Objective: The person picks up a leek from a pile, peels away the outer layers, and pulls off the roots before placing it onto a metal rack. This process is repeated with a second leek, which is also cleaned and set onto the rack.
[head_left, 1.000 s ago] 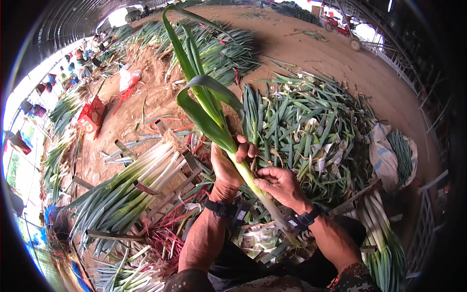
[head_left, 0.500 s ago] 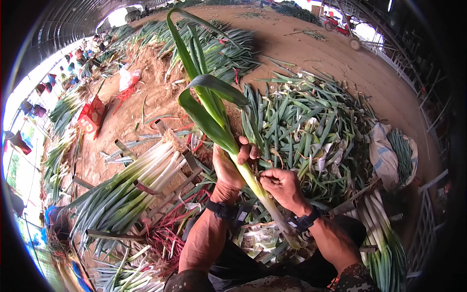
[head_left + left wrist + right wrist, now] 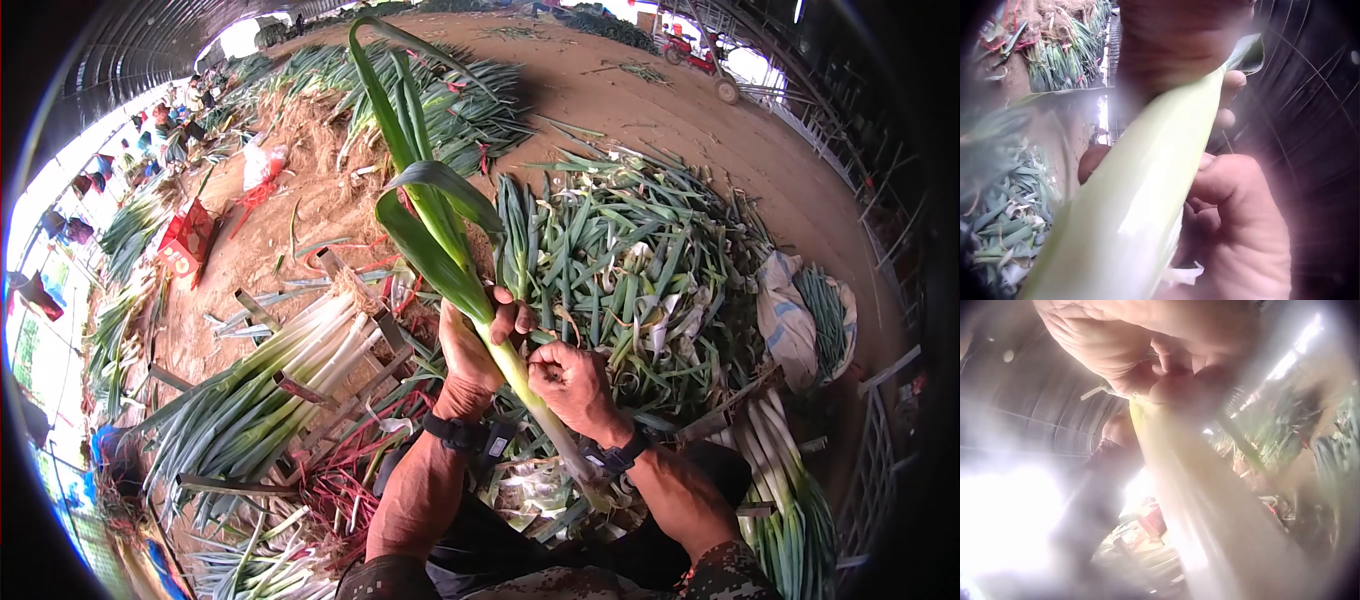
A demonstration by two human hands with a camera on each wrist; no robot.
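Note:
A long green onion (image 3: pixel 518 380) slants up through the middle of the head view, leaves pointing away and root end toward the person's lap. My left hand (image 3: pixel 472 352) grips it where the pale stalk turns green, fingers curled around the far side. Lower on the stalk, my right hand (image 3: pixel 574 390) has thumb and fingers bent together at its right edge, pinching the outer layer. A loose strip of skin (image 3: pixel 1186 274) hangs beside the stalk in the left wrist view. Over the pale stalk (image 3: pixel 1210 506), the right fingers bunch up in the right wrist view.
A bundle of green onions (image 3: pixel 290 375) lies on a metal rack (image 3: pixel 350 400) at left. Red ties (image 3: pixel 345 475) lie below it. A heap of cut leaves (image 3: pixel 640 270) spreads at right, beside a white sack (image 3: pixel 785 320). More onions (image 3: pixel 780 470) lie at lower right.
My right hand has turned, its fingers curling in more at the stalk's edge. The green onion and left hand have shifted slightly right; the left hand keeps its grip.

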